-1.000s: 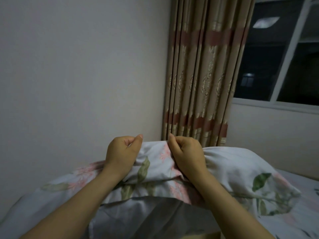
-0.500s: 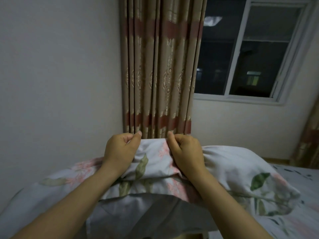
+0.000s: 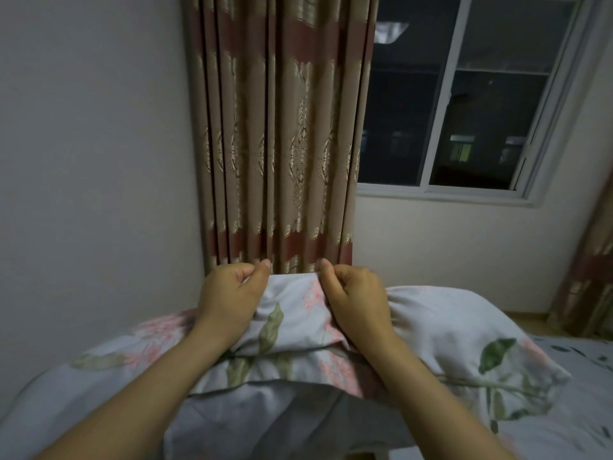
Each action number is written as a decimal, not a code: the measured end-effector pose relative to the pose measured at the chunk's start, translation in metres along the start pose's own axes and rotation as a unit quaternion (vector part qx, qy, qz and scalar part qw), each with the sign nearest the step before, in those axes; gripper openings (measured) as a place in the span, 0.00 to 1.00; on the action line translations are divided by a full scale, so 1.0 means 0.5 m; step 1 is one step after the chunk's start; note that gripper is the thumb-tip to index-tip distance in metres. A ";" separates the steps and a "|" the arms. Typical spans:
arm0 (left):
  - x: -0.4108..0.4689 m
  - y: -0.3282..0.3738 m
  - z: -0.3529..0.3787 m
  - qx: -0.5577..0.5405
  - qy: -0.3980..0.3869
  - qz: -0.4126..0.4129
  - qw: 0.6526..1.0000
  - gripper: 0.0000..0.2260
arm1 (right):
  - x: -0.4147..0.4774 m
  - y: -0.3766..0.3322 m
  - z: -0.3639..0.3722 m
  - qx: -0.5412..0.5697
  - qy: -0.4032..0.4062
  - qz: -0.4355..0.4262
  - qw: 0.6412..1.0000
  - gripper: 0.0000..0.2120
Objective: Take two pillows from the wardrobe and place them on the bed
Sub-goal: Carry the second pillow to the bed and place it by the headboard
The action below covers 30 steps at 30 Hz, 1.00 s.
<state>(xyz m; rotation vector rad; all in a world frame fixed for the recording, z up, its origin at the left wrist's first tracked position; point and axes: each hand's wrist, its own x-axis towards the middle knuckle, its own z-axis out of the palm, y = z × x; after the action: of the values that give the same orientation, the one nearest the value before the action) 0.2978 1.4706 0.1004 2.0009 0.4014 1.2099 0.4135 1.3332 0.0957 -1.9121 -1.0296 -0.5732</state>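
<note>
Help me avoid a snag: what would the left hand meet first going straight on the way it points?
Probably the pleated beige fabric curtain with red-brown bands, beyond the floral grey pillow the left hand grips; depth is unclear.

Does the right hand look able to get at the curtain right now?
Probably not yet: the right hand grips the floral pillow by its top edge, as does the left hand; nothing else stands between it and the curtain.

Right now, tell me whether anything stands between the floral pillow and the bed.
Nothing visible does. The left hand and right hand grip the floral pillow at its top edge. The bed shows beside its right end, with nothing lying between. Under the pillow is hidden.
</note>
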 end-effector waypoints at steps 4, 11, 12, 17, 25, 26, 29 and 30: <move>0.112 -0.093 0.056 -0.018 -0.006 -0.002 1.000 0.25 | 0.092 0.060 0.084 -0.016 0.005 0.007 1.000 0.25; 0.332 -0.233 0.134 -0.042 -0.043 0.011 0.998 0.26 | 0.267 0.141 0.221 -0.055 0.023 0.040 0.997 0.25; 0.364 -0.249 0.146 -0.043 -0.047 0.016 0.998 0.26 | 0.292 0.152 0.237 -0.060 0.032 0.045 0.997 0.25; 0.507 -0.321 0.231 -0.049 -0.075 0.039 0.995 0.25 | 0.402 0.229 0.299 -0.082 0.061 0.068 0.992 0.25; 0.679 -0.401 0.434 -0.063 -0.097 0.048 0.992 0.26 | 0.560 0.421 0.351 -0.090 0.081 0.084 0.989 0.25; 0.701 -0.411 0.463 -0.065 -0.101 0.044 0.992 0.26 | 0.581 0.450 0.354 -0.090 0.080 0.085 0.989 0.25; 0.769 -0.425 0.555 -0.075 -0.106 0.052 0.990 0.26 | 0.650 0.538 0.361 -0.095 0.084 0.081 0.989 0.25; 0.788 -0.427 0.579 -0.078 -0.105 0.056 0.990 0.25 | 0.671 0.560 0.362 -0.097 0.085 0.083 0.988 0.25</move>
<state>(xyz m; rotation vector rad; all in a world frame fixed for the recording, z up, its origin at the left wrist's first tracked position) 0.7676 1.7230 0.1094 2.0117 0.0882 1.0486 0.8315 1.5542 0.1072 -2.0550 -0.7200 -0.7485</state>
